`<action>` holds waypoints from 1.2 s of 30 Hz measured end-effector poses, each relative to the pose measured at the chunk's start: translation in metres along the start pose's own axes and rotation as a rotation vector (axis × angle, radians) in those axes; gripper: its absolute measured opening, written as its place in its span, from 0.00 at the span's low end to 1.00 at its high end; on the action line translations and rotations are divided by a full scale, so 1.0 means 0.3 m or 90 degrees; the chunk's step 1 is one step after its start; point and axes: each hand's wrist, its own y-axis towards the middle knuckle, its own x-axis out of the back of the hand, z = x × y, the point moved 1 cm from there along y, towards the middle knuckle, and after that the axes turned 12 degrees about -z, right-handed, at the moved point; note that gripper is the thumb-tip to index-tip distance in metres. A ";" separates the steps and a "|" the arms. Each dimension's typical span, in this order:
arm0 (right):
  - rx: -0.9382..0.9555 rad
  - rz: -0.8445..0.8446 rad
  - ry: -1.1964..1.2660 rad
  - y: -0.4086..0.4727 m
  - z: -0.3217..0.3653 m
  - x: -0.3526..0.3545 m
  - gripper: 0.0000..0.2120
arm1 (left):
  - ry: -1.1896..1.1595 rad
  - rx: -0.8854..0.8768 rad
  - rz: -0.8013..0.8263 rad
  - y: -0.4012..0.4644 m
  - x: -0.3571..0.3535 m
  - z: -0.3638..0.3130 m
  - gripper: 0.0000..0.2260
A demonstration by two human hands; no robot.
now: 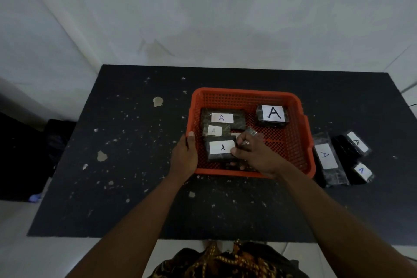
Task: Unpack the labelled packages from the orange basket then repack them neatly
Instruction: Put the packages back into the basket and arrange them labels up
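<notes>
A dark, paint-flecked table (135,165) stands against pale walls. Three labelled packages (325,158) lie on it right of the orange basket (302,142). The left hand (184,156) clasps the basket's left rim; the right hand (252,153) pinches a near-left package (221,148) inside.

The scene is dim and bluish, with soft, even light and no hard shadows — the pale plaster wall (225,7) reads grey. Wide-angle distortion bows the dark speckled table (135,187) at its edges. White paper labels (273,112) glare slightly; the right hand (255,156) is smeared by motion blur, and the corners are soft.
</notes>
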 end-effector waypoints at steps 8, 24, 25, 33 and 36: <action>-0.056 -0.078 -0.302 0.048 -0.024 -0.037 0.16 | 0.009 -0.009 -0.012 0.001 -0.003 0.002 0.16; 0.056 -0.138 -0.603 0.117 -0.041 -0.121 0.21 | -0.011 0.009 0.014 0.014 0.006 -0.002 0.14; 0.066 -0.165 -0.584 0.115 -0.038 -0.106 0.19 | -0.012 0.015 0.007 0.021 0.007 -0.006 0.15; 0.245 -0.321 -0.622 0.124 -0.039 0.057 0.14 | -0.004 0.028 -0.032 0.139 -0.021 -0.075 0.13; 0.284 -0.283 -0.739 0.151 -0.051 0.079 0.24 | 0.015 0.016 -0.049 0.169 -0.038 -0.096 0.11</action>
